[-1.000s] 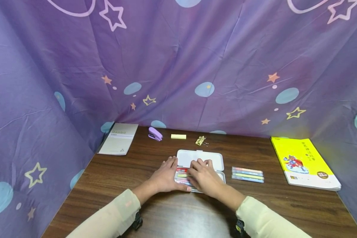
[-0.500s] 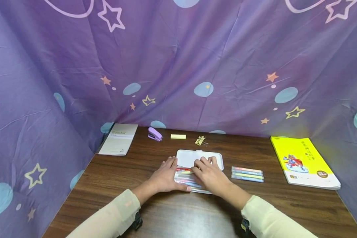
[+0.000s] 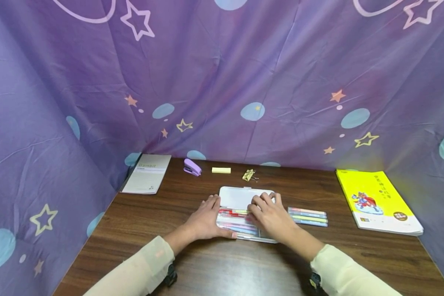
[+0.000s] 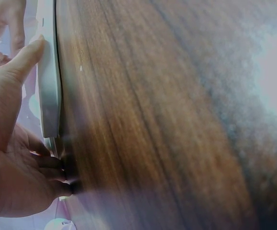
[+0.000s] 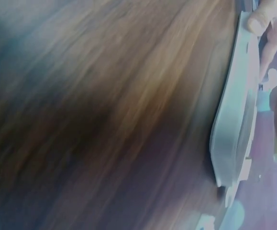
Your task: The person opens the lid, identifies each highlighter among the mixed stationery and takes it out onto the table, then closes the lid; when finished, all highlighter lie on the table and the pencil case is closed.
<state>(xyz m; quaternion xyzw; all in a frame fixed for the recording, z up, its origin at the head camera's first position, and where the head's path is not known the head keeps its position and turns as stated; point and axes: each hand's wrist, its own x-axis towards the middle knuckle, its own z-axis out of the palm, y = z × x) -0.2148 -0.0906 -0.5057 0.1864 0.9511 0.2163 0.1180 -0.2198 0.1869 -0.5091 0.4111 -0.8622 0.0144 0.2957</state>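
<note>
A white pencil case (image 3: pixel 240 198) lies on the table with its lid folded back, several colourful pens (image 3: pixel 234 226) in its tray. My left hand (image 3: pixel 206 220) grips the left end of the case. In the left wrist view its thumb (image 4: pixel 33 50) lies on the front wall, with the fingers bent by the end. Over the right part of the tray, my right hand (image 3: pixel 270 216) pinches a yellow pen (image 3: pixel 239 211), whose left end sticks out from the fingers. The rest of that pen is hidden by the hand. Red pens (image 3: pixel 225 213) lie along the back of the tray.
Several pens (image 3: pixel 308 218) lie in a row right of the case. A yellow book (image 3: pixel 377 201) is at the right. Behind stand a purple stapler (image 3: pixel 192 167), a yellow block (image 3: pixel 221 170) and binder clips (image 3: pixel 249 175). A notebook (image 3: pixel 148 174) lies back left.
My right hand has moved right along the tray with the yellow pen, uncovering more of the tray and the pens in it. My left hand has stayed on the case.
</note>
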